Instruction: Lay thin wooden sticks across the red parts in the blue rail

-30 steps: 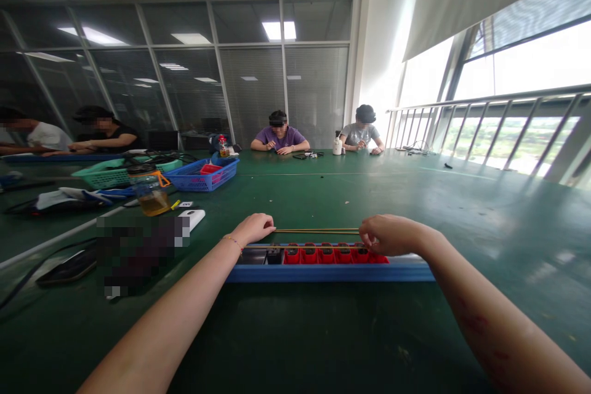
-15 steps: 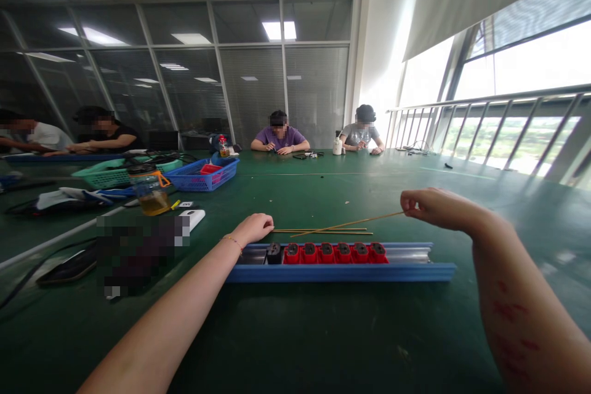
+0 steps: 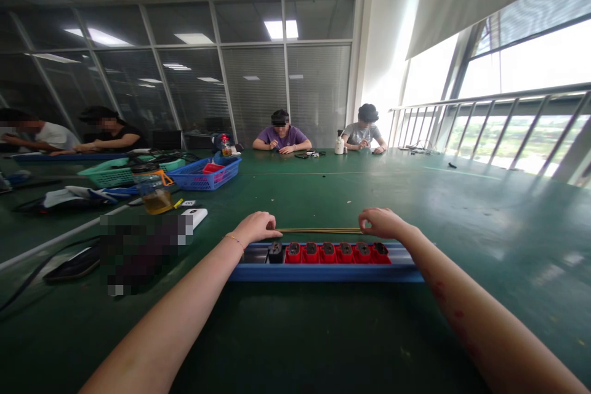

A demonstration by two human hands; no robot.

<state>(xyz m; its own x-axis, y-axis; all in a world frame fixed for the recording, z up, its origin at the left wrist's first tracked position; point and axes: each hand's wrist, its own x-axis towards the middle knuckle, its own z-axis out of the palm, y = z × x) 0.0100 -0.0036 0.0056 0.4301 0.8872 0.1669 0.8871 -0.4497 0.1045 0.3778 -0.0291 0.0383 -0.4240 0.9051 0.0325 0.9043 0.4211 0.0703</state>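
Several thin golden-brown sticks lie close together across the green table, just beyond a blue rail. My left hand is curled at their left ends, thumb and fingers around them. At the right ends, my right hand has its fingers bent in a pinch on the sticks. The fingertips are partly hidden. In the rail's channel stands a row of red blocks with dark tops, and one black block at its left end. My right forearm covers the rail's right end.
Left on the green table are a drink jar, a blue basket, a green basket, a white device and a dark phone-like object. Several people sit along the far and left sides.
My right hand has moved left and inward, bringing its slanted stick down alongside the others. The sticks now lie nearly parallel. My left hand stays at their left ends.
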